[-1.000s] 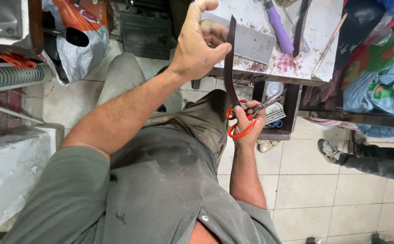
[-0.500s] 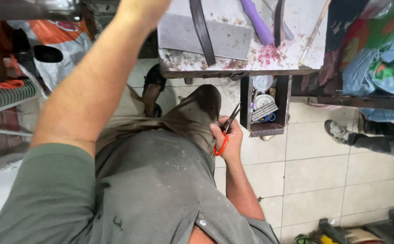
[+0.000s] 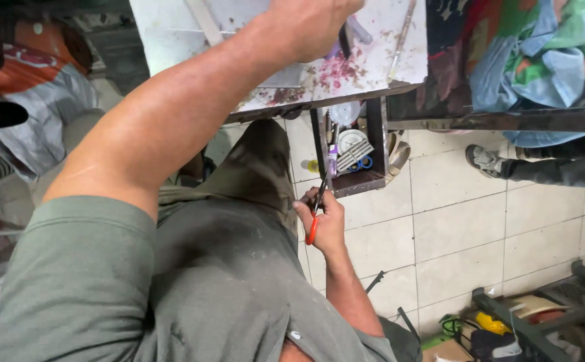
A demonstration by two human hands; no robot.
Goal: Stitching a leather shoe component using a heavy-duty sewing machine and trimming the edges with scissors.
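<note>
My right hand (image 3: 326, 221) hangs low beside my thigh and is shut on orange-handled scissors (image 3: 314, 214), with the blades pointing up toward a small open drawer (image 3: 374, 144). My left arm reaches up to the white, red-stained worktable (image 3: 373, 70). My left hand (image 3: 312, 23) rests over the tabletop with its fingers curled. A dark strip end (image 3: 344, 41) shows just under that hand. Whether the hand grips the strip is hidden. I wear a grey shirt and olive trousers.
The drawer under the table holds small tools and a round tin (image 3: 351, 139). Colourful cloths (image 3: 527, 53) are piled at the right. Another person's shoe (image 3: 483, 161) stands on the tiled floor. Bags (image 3: 38, 114) lie at the left, and tools (image 3: 507, 325) at the bottom right.
My left hand has carried the dark strip up from in front of me to the worktable. My right hand has dropped with the scissors to my thigh. The view has tilted.
</note>
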